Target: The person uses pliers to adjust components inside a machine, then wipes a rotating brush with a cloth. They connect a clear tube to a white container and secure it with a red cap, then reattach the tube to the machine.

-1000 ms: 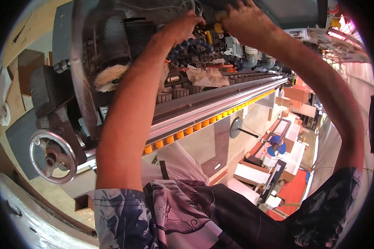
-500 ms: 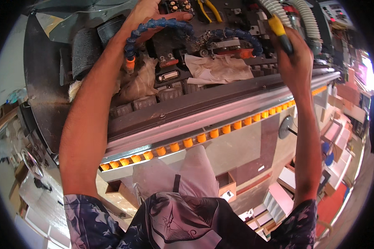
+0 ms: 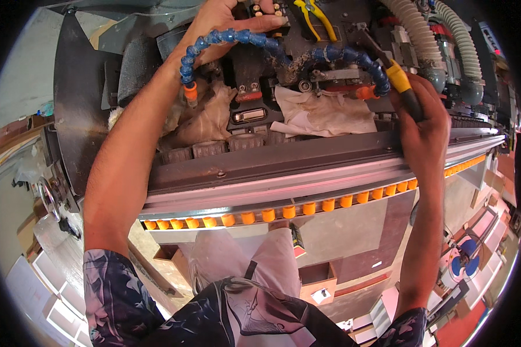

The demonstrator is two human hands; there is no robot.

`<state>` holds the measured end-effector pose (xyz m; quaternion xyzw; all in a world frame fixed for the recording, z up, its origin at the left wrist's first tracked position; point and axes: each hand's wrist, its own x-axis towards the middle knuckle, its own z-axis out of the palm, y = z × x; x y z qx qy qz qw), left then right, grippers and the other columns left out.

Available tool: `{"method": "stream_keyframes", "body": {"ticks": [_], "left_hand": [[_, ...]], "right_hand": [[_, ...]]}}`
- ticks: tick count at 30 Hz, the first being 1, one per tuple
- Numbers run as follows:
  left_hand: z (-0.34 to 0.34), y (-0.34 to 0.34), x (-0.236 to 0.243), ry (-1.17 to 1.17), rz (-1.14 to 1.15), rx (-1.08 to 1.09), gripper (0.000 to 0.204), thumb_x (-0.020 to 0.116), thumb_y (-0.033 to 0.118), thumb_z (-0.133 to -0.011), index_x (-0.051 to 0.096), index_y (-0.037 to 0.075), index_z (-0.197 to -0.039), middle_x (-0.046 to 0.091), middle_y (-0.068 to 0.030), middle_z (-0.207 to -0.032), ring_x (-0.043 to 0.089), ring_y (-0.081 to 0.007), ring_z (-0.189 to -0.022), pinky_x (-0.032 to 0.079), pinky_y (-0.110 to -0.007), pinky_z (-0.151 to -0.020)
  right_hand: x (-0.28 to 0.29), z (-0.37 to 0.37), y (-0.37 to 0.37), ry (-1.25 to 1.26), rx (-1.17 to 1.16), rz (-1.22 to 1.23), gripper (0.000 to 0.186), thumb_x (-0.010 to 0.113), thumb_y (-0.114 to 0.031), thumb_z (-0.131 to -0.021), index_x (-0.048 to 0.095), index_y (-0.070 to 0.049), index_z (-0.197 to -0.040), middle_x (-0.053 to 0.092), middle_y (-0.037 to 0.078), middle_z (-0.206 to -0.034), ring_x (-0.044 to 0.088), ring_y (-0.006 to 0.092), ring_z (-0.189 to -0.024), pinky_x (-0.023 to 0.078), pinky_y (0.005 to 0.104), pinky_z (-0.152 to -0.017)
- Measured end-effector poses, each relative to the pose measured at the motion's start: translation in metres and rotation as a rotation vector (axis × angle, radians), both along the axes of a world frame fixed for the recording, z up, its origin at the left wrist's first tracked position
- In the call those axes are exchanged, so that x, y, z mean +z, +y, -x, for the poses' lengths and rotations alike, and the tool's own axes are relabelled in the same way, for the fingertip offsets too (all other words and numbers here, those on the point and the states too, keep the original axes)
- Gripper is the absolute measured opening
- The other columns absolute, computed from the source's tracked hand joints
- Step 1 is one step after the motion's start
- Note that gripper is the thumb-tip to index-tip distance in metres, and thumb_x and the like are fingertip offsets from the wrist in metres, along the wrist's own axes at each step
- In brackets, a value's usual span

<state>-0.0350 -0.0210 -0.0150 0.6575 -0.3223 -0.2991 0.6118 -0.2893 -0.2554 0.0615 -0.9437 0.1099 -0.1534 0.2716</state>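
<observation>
Yellow-black tool [image 3: 397, 76] slants in the right hand [image 3: 425, 118].

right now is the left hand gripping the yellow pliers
No, the yellow pliers lie to the right of the left hand, with none of its fingers around their handles.

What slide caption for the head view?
Right hand holding a yellow-black tool, left hand behind a blue hose, yellow pliers on the machine.

A workshop: a long, dark metal machine [image 3: 295, 157] bears small orange cylinders [image 3: 268, 215] along its front edge and yellow-handled metal pliers [image 3: 329, 29] on top.
</observation>
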Motion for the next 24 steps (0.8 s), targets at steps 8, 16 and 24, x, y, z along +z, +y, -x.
{"method": "stream_keyframes", "body": {"ticks": [8,16,24], "left_hand": [[-0.017,0.007,-0.005,-0.381,-0.082,0.006,0.043,0.093,0.014,-0.077,0.065,0.014,-0.109,0.062,0.0058,-0.097,0.055,-0.0028,-0.068,0.045,-0.022,-0.059],[-0.024,0.004,-0.019,-0.426,0.039,-0.056,0.056,0.092,0.006,-0.074,0.058,0.015,-0.118,0.058,0.0003,-0.115,0.058,-0.0085,-0.072,0.052,-0.026,-0.057],[-0.019,-0.009,-0.031,-0.475,0.193,0.068,0.044,0.094,0.021,-0.070,0.065,0.011,-0.101,0.061,-0.0047,-0.099,0.061,-0.0247,-0.098,0.052,-0.039,-0.088]], "right_hand": [[0.057,-0.073,0.017,0.124,0.260,0.697,0.029,0.070,-0.007,-0.086,0.073,-0.005,-0.114,0.066,0.015,-0.129,0.062,0.0336,-0.117,0.048,0.0440,-0.101],[0.092,-0.126,0.066,0.210,0.510,1.340,0.016,0.067,-0.018,-0.083,0.076,-0.008,-0.092,0.065,0.009,-0.108,0.057,0.0241,-0.115,0.044,0.0369,-0.096],[0.106,-0.142,0.103,0.316,0.579,1.460,0.018,0.068,-0.019,-0.079,0.075,-0.007,-0.091,0.063,0.011,-0.110,0.055,0.0248,-0.111,0.042,0.0388,-0.096]]}}
